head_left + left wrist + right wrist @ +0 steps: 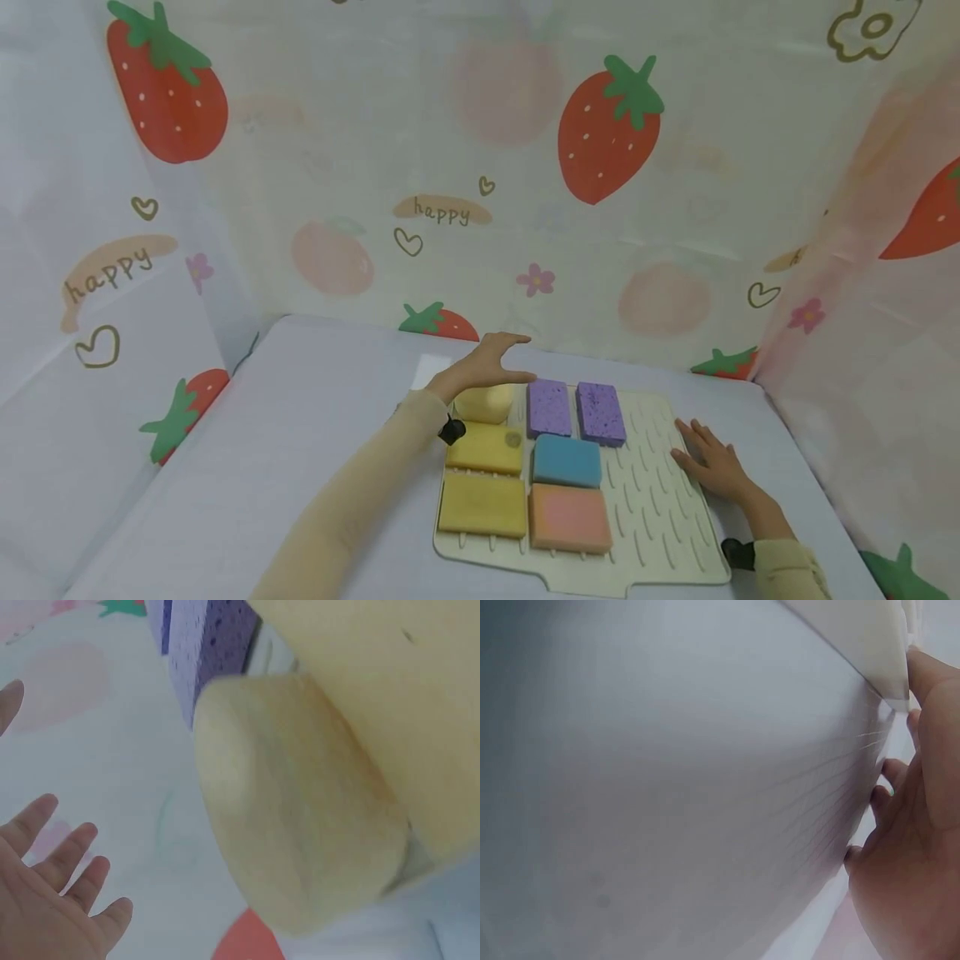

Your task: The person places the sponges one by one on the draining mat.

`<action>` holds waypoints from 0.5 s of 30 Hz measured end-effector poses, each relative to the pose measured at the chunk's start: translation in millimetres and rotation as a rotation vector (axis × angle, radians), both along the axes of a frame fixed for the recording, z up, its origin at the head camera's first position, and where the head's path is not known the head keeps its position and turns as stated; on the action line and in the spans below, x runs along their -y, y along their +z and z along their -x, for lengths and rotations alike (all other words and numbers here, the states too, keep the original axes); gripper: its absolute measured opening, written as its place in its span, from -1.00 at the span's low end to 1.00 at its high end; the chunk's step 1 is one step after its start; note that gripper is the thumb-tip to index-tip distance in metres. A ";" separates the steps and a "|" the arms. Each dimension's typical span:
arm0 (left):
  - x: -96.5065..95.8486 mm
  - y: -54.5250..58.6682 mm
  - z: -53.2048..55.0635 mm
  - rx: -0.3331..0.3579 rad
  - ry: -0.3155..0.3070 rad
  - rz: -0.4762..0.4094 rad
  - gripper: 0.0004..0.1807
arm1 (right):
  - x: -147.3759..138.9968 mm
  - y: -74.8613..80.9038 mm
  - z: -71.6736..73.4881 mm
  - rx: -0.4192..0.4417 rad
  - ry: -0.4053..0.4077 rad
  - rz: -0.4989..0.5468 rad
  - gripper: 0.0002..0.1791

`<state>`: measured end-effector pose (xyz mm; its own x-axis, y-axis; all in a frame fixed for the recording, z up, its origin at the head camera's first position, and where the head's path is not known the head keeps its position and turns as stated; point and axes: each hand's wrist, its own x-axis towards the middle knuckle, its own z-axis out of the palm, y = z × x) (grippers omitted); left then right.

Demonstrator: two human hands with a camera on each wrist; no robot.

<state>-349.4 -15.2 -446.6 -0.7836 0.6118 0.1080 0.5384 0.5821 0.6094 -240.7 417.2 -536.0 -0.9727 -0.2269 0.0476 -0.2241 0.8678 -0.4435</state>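
A cream ridged drainboard point(645, 517) lies on the white table with several sponges on it. My left hand point(487, 364) is above its back left corner, fingers and thumb spread apart, holding nothing. Under it is a pale yellow rounded sponge point(292, 810), partly hidden by the wrist in the head view. Two purple speckled sponges point(550, 408) are just right of that hand. A blue sponge point(567, 461), a pink-orange sponge point(570, 518) and two flat yellow sponges point(482, 506) are nearer the front. My right hand point(716, 467) rests at the board's right edge, thumb touching it.
A white cloth covers the table point(225, 483). Printed curtains with strawberries point(611, 129) stand behind it and at both sides. A dark cord point(246, 354) runs down at the back left corner.
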 end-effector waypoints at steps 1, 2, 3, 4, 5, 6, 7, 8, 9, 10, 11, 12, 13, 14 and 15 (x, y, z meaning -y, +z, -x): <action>5.3 -0.4 1.3 -0.004 0.002 -0.004 -0.17 | -0.3 -0.5 0.2 -0.001 -0.001 -0.002 -0.27; 10.8 -0.6 2.5 -0.007 0.001 -0.012 -0.17 | -0.6 -1.2 0.4 -0.002 -0.001 -0.004 -0.27; 16.3 -0.7 3.6 -0.006 0.002 -0.018 -0.16 | -0.7 -1.6 0.5 -0.007 0.000 -0.005 -0.27; 21.9 -1.6 5.0 -0.008 0.003 -0.019 -0.16 | -0.9 -1.9 0.6 -0.009 0.001 -0.006 -0.27; 27.5 -2.0 6.3 -0.009 0.002 -0.020 -0.15 | -1.2 -2.4 0.8 -0.012 0.004 -0.007 -0.27; 33.2 -2.7 7.6 -0.008 0.000 -0.020 -0.14 | -1.4 -2.9 0.9 -0.013 0.005 -0.005 -0.27; 38.9 -3.0 8.7 -0.005 -0.004 -0.021 -0.14 | -1.5 -3.3 1.1 -0.016 0.007 -0.005 -0.27; 44.2 -3.2 9.5 -0.005 -0.007 -0.019 -0.13 | -1.6 -3.5 1.2 -0.017 0.008 -0.001 -0.27; 49.5 -3.4 10.1 -0.002 -0.008 -0.015 -0.13 | -1.7 -3.5 1.3 -0.017 0.009 0.001 -0.27; 54.9 -4.1 11.0 -0.007 -0.009 -0.005 -0.13 | -2.0 -3.7 1.6 -0.013 0.008 0.002 -0.27; 60.2 -4.5 11.4 -0.003 -0.009 0.001 -0.12 | -2.3 -3.8 1.9 -0.011 0.007 0.004 -0.27; 65.4 -5.2 11.5 0.001 -0.004 0.011 -0.13 | -2.2 -3.8 1.9 -0.008 0.006 0.006 -0.26; 70.3 -6.1 11.7 0.009 0.000 0.019 -0.13 | -2.2 -3.7 1.9 -0.008 0.005 0.005 -0.26; 75.1 -7.6 12.1 0.013 0.003 0.028 -0.14 | -2.1 -3.4 1.6 -0.007 0.004 0.008 -0.26; 79.8 -9.4 12.2 0.022 0.010 0.035 -0.14 | -2.1 -3.2 1.2 -0.006 0.005 0.007 -0.26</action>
